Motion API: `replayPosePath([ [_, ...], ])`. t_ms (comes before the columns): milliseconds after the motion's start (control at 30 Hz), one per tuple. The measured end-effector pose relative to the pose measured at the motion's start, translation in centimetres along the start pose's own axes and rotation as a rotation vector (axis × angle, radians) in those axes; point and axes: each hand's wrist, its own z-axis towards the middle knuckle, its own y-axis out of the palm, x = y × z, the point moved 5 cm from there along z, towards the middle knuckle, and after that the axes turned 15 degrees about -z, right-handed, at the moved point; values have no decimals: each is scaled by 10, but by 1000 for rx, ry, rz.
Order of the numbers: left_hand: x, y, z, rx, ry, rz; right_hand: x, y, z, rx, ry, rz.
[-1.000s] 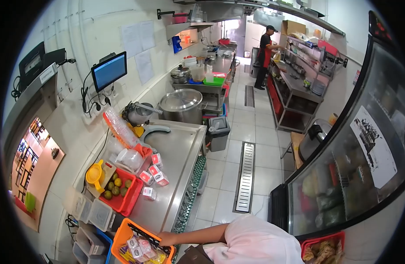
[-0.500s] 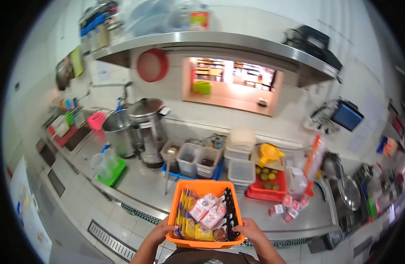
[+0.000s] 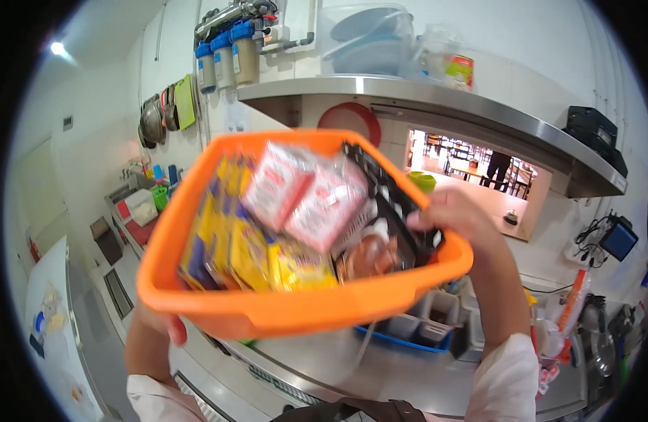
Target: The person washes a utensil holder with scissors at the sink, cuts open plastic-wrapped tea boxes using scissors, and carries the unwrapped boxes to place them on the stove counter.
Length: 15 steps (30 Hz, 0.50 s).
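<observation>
An orange plastic basket (image 3: pixel 289 316) is raised close in front of my head, tilted so its inside shows. My right hand (image 3: pixel 456 214) grips the right rim, the thumb over the edge by the black packets (image 3: pixel 390 204). Under the lower left corner, my left hand (image 3: pixel 157 323) holds the basket, most of its fingers hidden beneath it. Inside, yellow and purple packets (image 3: pixel 222 218) stand in a row on the left, with a yellow packet (image 3: pixel 299 267) at the front. Pink and white wrapped packs (image 3: pixel 324 207) lie on top in the middle.
Below runs a steel counter (image 3: pixel 306 362) with a blue tray (image 3: pixel 401 340) of containers. A steel shelf (image 3: pixel 380 88) overhangs a serving hatch (image 3: pixel 471 165). Pans (image 3: pixel 153 119) and a green board (image 3: pixel 185 102) hang at left, near water filters (image 3: pixel 225 60). A white surface (image 3: pixel 53 337) stands lower left.
The basket has been lifted from low over the counter's edge up toward my head, both hands still on it. My view has swung left and up.
</observation>
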Motion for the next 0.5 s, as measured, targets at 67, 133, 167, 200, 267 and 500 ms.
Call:
replayPosePath([
  [67, 24, -77, 48, -28, 44, 88, -44, 18, 65, 98, -148, -127],
  [133, 42, -146, 100, -52, 84, 160, -80, 29, 139, 74, -362, -12],
  [167, 46, -178, 128, -61, 101, 186, -97, 30, 177, 33, -441, 24],
  [200, 48, -204, 156, -73, 119, 200, -113, 19, 210, -48, -463, 7],
  [267, 38, -259, 209, -88, 155, 202, -143, 19, 258, 120, -445, -129],
  [500, -91, -383, 318, 137, 120, 24, -123, -52, 465, 128, -12, -379],
])
